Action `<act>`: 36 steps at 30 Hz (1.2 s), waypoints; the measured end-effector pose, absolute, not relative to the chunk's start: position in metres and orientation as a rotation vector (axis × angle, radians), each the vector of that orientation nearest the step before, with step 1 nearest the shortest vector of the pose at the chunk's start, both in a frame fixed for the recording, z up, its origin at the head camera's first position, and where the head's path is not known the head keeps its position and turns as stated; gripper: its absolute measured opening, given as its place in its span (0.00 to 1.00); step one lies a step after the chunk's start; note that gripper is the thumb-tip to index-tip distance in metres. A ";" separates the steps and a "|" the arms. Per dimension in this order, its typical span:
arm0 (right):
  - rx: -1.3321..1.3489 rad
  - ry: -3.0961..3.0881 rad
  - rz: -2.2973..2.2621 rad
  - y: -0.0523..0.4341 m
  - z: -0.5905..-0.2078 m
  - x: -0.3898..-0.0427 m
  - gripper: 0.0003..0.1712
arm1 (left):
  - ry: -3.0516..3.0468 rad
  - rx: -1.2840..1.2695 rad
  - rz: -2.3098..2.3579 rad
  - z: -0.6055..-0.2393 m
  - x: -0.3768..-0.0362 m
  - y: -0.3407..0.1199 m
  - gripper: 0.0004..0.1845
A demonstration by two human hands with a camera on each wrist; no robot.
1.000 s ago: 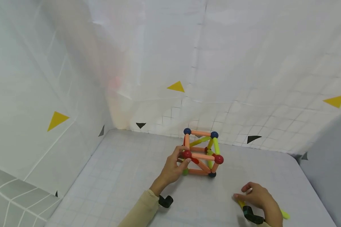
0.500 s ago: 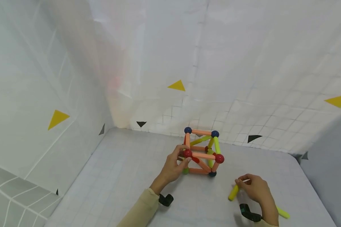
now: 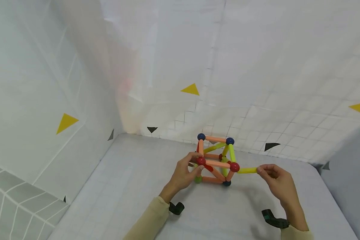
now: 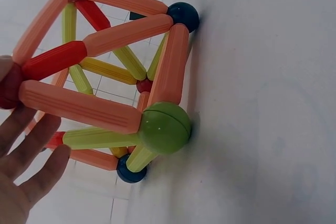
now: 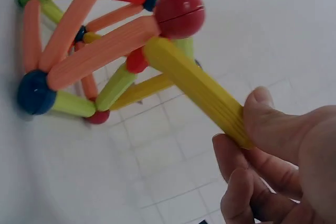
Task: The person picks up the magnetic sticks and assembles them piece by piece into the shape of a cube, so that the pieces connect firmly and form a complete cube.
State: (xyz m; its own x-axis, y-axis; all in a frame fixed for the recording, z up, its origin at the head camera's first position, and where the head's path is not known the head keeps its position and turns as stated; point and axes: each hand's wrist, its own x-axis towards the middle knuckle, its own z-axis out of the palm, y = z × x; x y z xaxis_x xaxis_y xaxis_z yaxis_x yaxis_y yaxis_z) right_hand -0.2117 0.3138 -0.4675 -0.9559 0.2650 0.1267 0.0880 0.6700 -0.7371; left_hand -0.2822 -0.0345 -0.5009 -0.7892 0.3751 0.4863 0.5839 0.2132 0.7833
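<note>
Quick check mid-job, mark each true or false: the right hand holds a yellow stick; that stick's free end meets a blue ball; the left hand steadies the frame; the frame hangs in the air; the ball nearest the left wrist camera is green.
1. The right hand pinches a yellow stick. True.
2. The stick's far end meets a blue ball. False: it meets a red ball.
3. The left hand holds the frame. True.
4. The frame hangs in the air. False: it stands on the table.
5. The green ball is nearest the left wrist camera. True.

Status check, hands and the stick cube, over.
Left hand grips cube frame at its red corner ball. Right hand pinches yellow stick, tip against red ball. Nothing in the way.
</note>
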 end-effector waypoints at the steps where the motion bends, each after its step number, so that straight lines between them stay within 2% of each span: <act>1: -0.273 -2.643 1.160 0.317 -0.464 -0.213 0.27 | -2.290 -0.919 -1.615 -0.500 -0.282 -0.035 0.20; 11: -0.120 -2.562 1.251 0.321 -0.424 -0.241 0.26 | -2.286 -0.887 -1.612 -0.497 -0.284 -0.036 0.21; 19: -0.039 -2.581 1.314 0.289 -0.425 -0.270 0.26 | -2.289 -0.871 -1.658 -0.501 -0.282 -0.033 0.20; 27: 0.149 -2.612 1.289 0.262 -0.420 -0.294 0.24 | -2.287 -0.886 -1.631 -0.498 -0.280 -0.031 0.20; 36: 0.255 -2.704 1.179 0.243 -0.422 -0.306 0.18 | -2.287 -0.883 -1.635 -0.498 -0.276 -0.027 0.20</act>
